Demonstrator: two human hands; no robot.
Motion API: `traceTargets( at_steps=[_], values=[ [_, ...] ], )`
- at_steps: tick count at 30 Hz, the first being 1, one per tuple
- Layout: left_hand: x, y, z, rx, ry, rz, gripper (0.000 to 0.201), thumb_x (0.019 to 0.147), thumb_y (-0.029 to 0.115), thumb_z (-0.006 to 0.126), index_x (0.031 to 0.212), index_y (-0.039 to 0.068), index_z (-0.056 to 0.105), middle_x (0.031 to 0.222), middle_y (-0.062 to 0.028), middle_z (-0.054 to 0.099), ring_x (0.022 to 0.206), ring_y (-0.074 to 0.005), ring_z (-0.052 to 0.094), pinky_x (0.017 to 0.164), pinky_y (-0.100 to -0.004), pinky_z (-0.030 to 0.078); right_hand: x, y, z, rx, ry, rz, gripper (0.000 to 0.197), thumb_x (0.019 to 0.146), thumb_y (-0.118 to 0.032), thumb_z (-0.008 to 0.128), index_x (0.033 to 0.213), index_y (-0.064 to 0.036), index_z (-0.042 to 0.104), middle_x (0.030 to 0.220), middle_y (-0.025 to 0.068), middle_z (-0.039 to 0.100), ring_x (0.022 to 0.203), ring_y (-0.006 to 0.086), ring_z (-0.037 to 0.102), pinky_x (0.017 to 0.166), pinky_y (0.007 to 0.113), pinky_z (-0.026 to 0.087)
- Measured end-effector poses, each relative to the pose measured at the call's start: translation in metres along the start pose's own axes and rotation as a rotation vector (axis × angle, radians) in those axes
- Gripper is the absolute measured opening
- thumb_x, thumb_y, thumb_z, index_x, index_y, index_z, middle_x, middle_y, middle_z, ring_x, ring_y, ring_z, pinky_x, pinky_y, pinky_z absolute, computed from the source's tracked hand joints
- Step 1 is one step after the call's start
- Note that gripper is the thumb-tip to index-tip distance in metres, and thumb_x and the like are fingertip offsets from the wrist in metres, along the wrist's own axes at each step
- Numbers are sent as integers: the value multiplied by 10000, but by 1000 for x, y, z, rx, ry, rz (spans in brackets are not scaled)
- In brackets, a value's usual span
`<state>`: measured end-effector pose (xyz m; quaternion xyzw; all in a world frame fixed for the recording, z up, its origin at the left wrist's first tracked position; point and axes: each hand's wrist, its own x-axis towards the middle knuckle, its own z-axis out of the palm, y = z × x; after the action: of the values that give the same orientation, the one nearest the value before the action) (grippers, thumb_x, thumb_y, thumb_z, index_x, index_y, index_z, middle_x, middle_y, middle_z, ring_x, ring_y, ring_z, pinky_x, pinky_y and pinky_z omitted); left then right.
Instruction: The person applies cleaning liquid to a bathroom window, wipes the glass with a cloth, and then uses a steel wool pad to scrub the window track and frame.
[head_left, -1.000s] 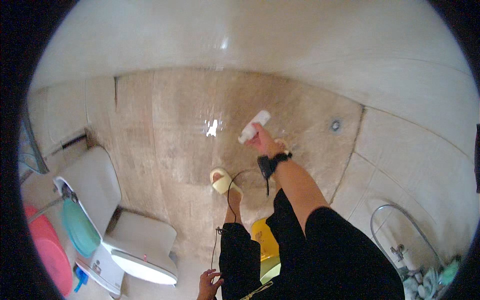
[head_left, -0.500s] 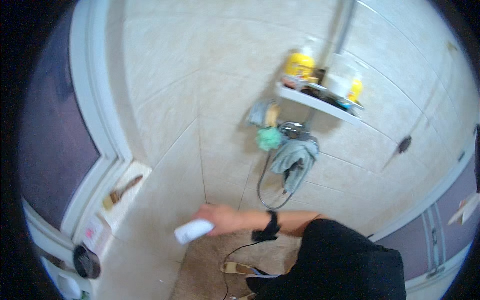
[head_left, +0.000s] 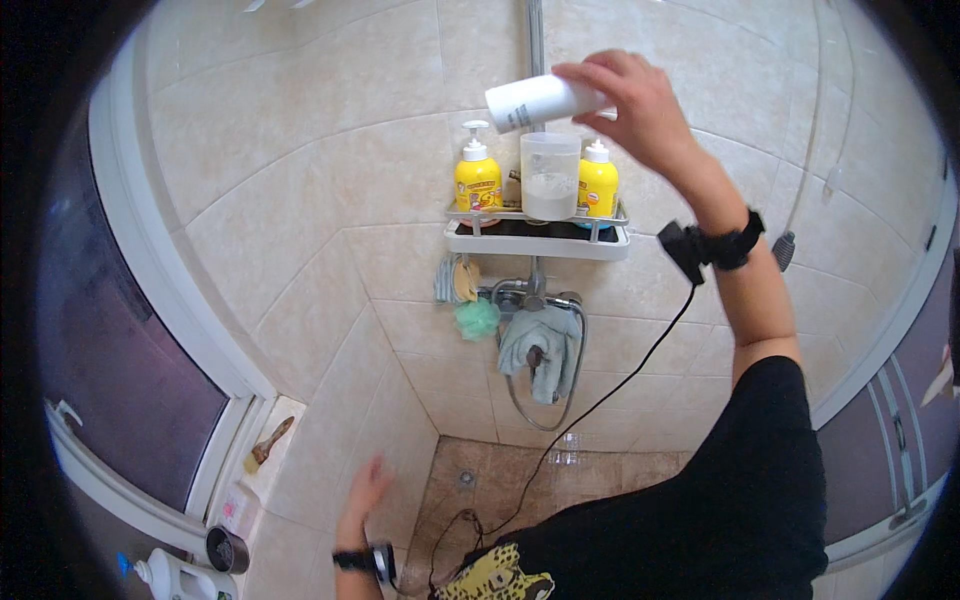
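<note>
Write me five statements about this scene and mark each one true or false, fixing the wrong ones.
1. The bare right hand holds a white cylindrical container. True.
2. The white cylindrical container stands upright on the white wall shelf with metal rails. False: it is held tilted nearly sideways, above the shelf in the picture.
3. A translucent plastic cup stands between two yellow plastic bottles with white tops. True.
4. The bare left hand grips the green mesh bath puff. False: it is blurred and lower down, apart from the puff.
5. A grey-green cloth hangs below the shelf. True.
</note>
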<state>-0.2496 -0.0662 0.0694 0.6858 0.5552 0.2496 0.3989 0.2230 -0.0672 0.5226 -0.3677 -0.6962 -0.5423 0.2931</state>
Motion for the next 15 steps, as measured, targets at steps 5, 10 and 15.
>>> traceTargets(
  at_steps=[5, 10, 15],
  values=[
    [130, 274, 21, -398, 69, 649, 846, 761, 218, 739, 1392, 2, 219, 1426, -221, 290, 1341, -294, 282, 1087, -372, 266, -2, 61, -6, -209, -158, -119, 556, 676, -81, 760, 1183, -211, 569, 1052, 38, 599, 1010, 239, 556, 890, 404, 442],
    [186, 445, 62, -260, 314, 801, 1145, 644, 322, 815, 1428, 18, 38, 1359, -291, 349, 1230, -383, 409, 1015, -381, 358, -17, 98, 1, -351, -283, -141, 496, 673, -92, 762, 1120, -189, 568, 1078, 43, 597, 1032, 237, 553, 865, 392, 442],
    [226, 476, 94, -270, 337, 761, 1308, 603, 348, 826, 1413, 37, -153, 1254, -332, 443, 1143, -409, 489, 964, -386, 412, -34, 84, 2, -302, -528, -129, 465, 667, -59, 772, 1076, -150, 571, 1091, 57, 588, 1064, 239, 533, 899, 392, 431]
  ],
)
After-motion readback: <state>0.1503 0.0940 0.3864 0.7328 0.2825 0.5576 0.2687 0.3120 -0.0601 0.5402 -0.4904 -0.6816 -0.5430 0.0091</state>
